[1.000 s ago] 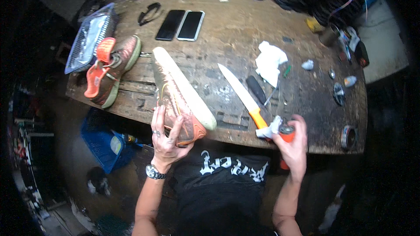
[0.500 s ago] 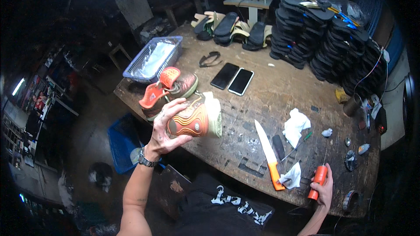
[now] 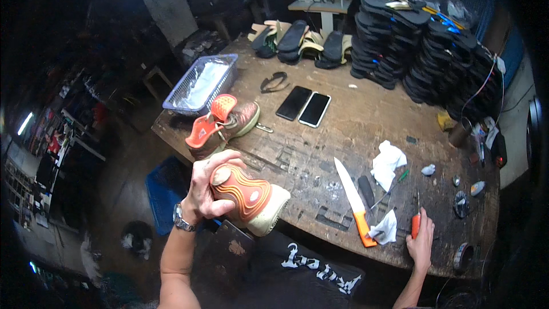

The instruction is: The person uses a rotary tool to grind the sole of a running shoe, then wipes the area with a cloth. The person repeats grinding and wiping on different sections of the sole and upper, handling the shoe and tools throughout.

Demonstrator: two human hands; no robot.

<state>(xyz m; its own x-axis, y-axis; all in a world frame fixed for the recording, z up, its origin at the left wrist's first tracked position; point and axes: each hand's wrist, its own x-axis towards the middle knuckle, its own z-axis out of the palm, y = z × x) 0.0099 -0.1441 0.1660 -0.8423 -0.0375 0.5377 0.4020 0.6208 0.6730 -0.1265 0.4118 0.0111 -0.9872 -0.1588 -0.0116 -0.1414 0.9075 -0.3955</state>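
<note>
Two hands in use: L hand [image 3: 203,191] grips a sneaker [image 3: 254,197], fingers over its upper side, thumb across the near side; R hand [image 3: 420,240] has its fingers at an orange-handled tool [image 3: 416,226], but can't tell if it's gripped or only touched. Sneaker is right at the L hand, so that's the nearer one; from the R hand it lies well apart, off to the left, seen over the near edge of the workbench [image 3: 320,143]. Long axis heavily foreshortened: heel end faces the viewer, cream sole turned to the R-hand side; exact toe direction can't be told. Tool's thin shaft points away from the R hand, toward the far side.

Btwn hands, nearer the R: a knife [image 3: 350,191], tip away, w/ crumpled white paper [image 3: 386,227] by its orange handle. Second shoe [image 3: 243,121] sits just beyond the L hand. Farther out, btwn hands: a black phone [image 3: 293,103] & a white-edged phone [image 3: 315,110], side by side.

Writing: big white blackletter-style print on the black shirt [image 3: 274,277], low btwn forearms. Small pale round mark on sneaker's heel, too tiny to make out; ditto the mark on second shoe's orange lining.
</note>
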